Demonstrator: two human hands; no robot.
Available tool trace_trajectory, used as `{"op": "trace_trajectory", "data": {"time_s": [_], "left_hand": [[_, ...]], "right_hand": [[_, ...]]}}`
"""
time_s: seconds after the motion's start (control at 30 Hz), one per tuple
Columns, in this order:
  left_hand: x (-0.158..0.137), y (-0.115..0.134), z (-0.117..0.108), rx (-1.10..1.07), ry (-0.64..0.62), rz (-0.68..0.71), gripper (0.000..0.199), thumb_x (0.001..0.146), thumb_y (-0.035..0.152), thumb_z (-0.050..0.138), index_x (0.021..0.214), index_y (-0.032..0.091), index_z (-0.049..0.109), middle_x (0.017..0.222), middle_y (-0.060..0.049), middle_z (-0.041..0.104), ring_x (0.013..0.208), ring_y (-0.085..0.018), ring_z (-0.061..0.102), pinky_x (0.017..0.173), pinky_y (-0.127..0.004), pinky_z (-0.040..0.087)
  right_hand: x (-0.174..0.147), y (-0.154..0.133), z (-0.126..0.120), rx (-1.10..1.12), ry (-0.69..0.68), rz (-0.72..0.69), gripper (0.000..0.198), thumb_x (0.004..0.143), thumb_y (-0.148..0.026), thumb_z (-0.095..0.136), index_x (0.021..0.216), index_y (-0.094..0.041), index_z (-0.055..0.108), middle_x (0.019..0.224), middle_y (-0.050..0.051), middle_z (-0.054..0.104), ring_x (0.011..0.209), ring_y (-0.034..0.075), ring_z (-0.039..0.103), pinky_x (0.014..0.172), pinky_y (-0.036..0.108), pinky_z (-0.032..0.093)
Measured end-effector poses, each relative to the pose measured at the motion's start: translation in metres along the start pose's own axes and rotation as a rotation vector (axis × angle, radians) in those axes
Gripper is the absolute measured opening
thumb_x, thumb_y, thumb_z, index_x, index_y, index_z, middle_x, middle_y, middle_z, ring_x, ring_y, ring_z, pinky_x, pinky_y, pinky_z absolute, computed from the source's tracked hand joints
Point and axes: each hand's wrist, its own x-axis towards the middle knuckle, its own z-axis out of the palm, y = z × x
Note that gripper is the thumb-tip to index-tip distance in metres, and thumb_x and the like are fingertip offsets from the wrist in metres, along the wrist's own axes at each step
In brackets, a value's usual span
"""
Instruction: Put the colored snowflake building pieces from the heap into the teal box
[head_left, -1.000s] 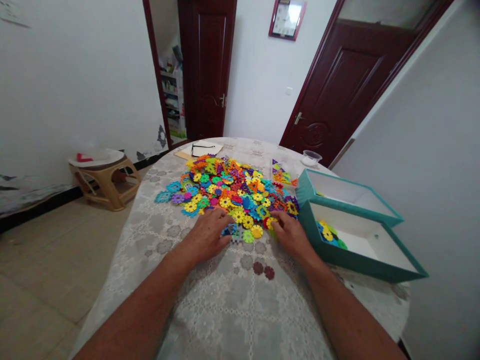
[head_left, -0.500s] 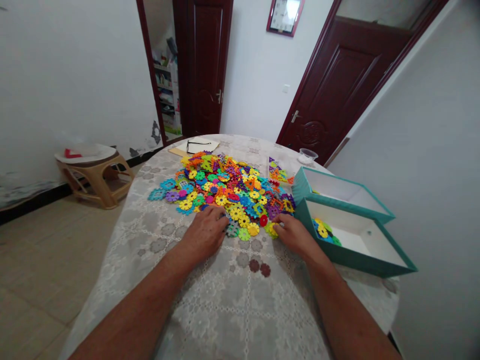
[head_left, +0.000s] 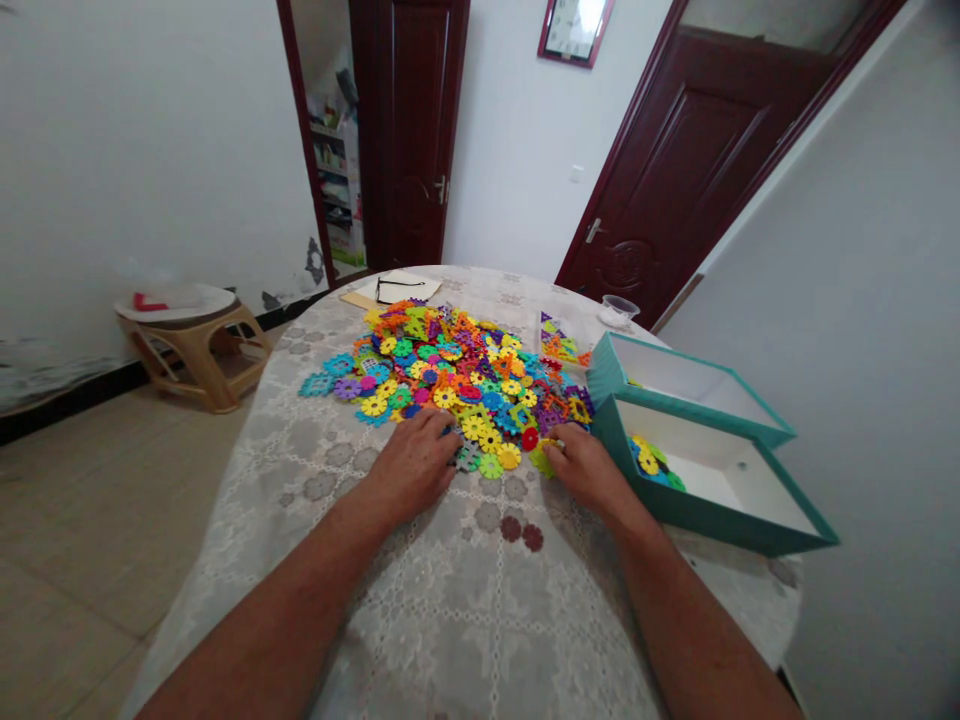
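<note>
A heap of colourful plastic snowflake building discs (head_left: 465, 375) spreads over the table. My left hand (head_left: 416, 462) rests at its near edge, fingers loosely bent over the pieces and thumb apart. Close to that thumb lies a grey square-toothed piece (head_left: 468, 457). At the heap's near right corner, my right hand (head_left: 586, 465) has thumb and forefinger apart, touching a yellow-green disc (head_left: 541, 460) that lies on the cloth. Its other fingers are partly hidden. Two brown discs (head_left: 521, 534) lie between my forearms, nearer to me.
Two teal boxes with white insides stand at the right; the nearer box (head_left: 720, 480) holds several discs. Behind the heap are glasses (head_left: 397, 285) on paper, a clear tray (head_left: 559, 340) of pieces and a clear bowl (head_left: 619, 310). A stool (head_left: 199, 350) stands left.
My right thumb and forefinger have parted slightly at the yellow-green disc. My left hand stays nearly where it was. The whole view has shifted a little.
</note>
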Motion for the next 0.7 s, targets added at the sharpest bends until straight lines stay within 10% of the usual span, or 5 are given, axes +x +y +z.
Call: {"op": "trace_trajectory", "data": {"time_s": [0.33, 0.7], "left_hand": [[0.006, 0.000, -0.002, 0.007, -0.009, 0.031, 0.016, 0.097, 0.024, 0.064, 0.110, 0.023, 0.073, 0.136, -0.011, 0.064, 0.135, -0.030, 0.050, 0.117, -0.048, 0.042], [-0.001, -0.003, 0.008, 0.000, -0.025, -0.034, 0.056, 0.089, 0.036, 0.074, 0.141, 0.022, 0.059, 0.155, -0.015, 0.050, 0.149, -0.036, 0.036, 0.126, -0.052, 0.029]], "right_hand": [[-0.004, -0.035, 0.015, 0.145, -0.044, -0.137, 0.020, 0.101, -0.025, 0.051, 0.085, -0.022, 0.064, 0.087, 0.003, 0.066, 0.088, 0.020, 0.062, 0.081, 0.032, 0.045], [-0.006, -0.037, 0.042, 0.102, -0.003, -0.072, 0.033, 0.094, -0.025, 0.061, 0.127, -0.020, 0.064, 0.124, 0.012, 0.065, 0.120, 0.026, 0.060, 0.106, 0.038, 0.046]]}}
